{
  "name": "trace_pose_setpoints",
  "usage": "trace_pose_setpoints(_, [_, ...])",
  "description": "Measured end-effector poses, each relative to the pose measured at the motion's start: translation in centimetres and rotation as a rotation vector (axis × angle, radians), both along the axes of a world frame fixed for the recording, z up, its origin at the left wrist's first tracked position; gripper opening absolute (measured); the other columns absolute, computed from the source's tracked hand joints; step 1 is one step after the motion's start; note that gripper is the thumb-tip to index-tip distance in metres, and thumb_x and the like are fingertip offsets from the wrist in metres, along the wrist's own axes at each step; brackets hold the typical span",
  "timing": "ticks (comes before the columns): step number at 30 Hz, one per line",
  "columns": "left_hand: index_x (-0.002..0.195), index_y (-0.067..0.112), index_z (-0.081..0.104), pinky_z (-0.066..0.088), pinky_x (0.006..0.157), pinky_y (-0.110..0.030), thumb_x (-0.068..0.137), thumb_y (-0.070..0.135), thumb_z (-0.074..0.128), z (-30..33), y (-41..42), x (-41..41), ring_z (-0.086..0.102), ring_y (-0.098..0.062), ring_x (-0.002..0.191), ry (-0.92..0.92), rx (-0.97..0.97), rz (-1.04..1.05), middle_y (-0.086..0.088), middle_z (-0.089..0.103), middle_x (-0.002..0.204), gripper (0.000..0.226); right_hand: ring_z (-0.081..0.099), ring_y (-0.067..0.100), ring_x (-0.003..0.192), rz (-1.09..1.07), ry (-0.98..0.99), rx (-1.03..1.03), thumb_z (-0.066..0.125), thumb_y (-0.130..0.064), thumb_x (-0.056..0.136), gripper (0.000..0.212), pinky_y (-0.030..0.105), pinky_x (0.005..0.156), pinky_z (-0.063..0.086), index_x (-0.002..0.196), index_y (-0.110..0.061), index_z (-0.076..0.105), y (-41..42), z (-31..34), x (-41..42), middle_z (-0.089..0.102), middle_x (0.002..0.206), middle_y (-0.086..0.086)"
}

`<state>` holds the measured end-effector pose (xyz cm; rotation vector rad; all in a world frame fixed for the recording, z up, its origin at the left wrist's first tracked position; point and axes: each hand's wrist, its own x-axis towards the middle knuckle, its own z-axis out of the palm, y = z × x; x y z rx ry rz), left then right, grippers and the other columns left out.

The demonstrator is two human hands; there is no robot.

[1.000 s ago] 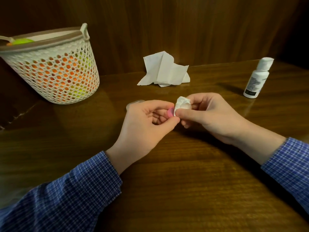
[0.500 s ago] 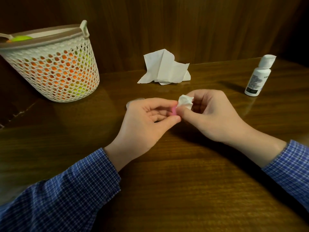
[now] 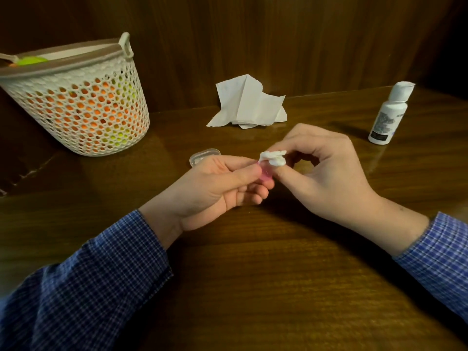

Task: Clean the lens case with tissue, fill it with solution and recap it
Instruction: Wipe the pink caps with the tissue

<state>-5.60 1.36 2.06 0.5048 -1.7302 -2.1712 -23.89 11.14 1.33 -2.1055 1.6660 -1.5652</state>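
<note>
At frame centre, the left hand (image 3: 217, 183) pinches a small pink plastic lens-case piece (image 3: 342, 176), orientation unclear; the right hand (image 3: 326, 173) presses a wadded white tissue (image 3: 273, 158) onto it.

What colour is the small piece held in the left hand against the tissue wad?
Pink, translucent-looking, seen in the head view: the small piece pinched in the left hand.

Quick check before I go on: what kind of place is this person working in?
Probably a home, not a lab or clinic: a dark polished wooden table set against wood panelling, with a white plastic basket of orange and green items, a loose tissue and a small solution bottle.
</note>
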Motion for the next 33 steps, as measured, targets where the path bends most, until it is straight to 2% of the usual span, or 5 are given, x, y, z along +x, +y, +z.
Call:
trace_pose_setpoints(7, [0.118, -0.005, 0.068, 0.058, 0.073, -0.023, 0.089, 0.023, 0.059, 0.0, 0.1, -0.6, 0.067, -0.012, 0.082, -0.073, 0.0, 0.047, -0.008, 0.071, 0.094, 0.041, 0.062, 0.008, 0.084, -0.038, 0.073, 0.196, 0.064, -0.019, 0.098, 0.013, 0.025, 0.072, 0.05, 0.09, -0.021, 0.073, -0.3, 0.1, 0.1, 0.067, 0.088, -0.006])
trace_pose_setpoints(11, [0.136, 0.017, 0.058, 0.061, 0.083, -0.028, 0.085, 0.016, 0.074, 0.0, 1.0, -0.7, 0.075, -0.014, 0.095, -0.142, -0.497, 0.308, 0.0, 0.077, 0.105, 0.053, 0.057, 0.019, 0.061, -0.073, -0.153, 0.374, 0.061, -0.03, 0.1, 0.024, 0.035, 0.056, 0.046, 0.083, -0.015, 0.069, -0.6, -0.1, 0.1, 0.068, 0.074, 0.005])
trace_pose_setpoints(17, [0.118, 0.008, 0.069, 0.059, 0.079, -0.018, 0.082, 0.003, 0.079, -0.8, 2.6, -0.9, 0.073, -0.007, 0.094, -0.041, -0.914, 0.489, 0.004, 0.073, 0.101, 0.038, 0.051, 0.013, 0.053, -0.089, -0.337, 0.451, 0.063, -0.035, 0.098, 0.033, 0.034, 0.054, 0.043, 0.081, -0.007, 0.067, -0.7, -0.4, 0.9, 0.067, 0.072, 0.021])
trace_pose_setpoints(23, [0.12, 0.017, 0.067, 0.057, 0.08, -0.013, 0.089, 0.006, 0.073, -0.8, 3.7, -1.4, 0.07, -0.003, 0.098, -0.043, -0.981, 0.58, 0.008, 0.071, 0.105, 0.034, 0.056, 0.019, 0.056, -0.108, -0.346, 0.289, 0.065, -0.034, 0.097, 0.032, 0.022, 0.047, 0.042, 0.077, -0.01, 0.069, -0.9, -1.0, 1.3, 0.066, 0.066, 0.011])
trace_pose_setpoints(33, [0.129, 0.011, 0.066, 0.057, 0.075, -0.018, 0.099, 0.013, 0.057, -0.4, 3.4, -1.2, 0.07, -0.005, 0.087, -0.132, -0.858, 0.456, 0.007, 0.072, 0.095, 0.031, 0.061, 0.006, 0.08, -0.218, -0.08, 0.034, 0.07, -0.027, 0.096, 0.006, 0.013, 0.066, 0.048, 0.094, -0.022, 0.072, -0.5, -0.9, 1.6, 0.067, 0.082, -0.011])
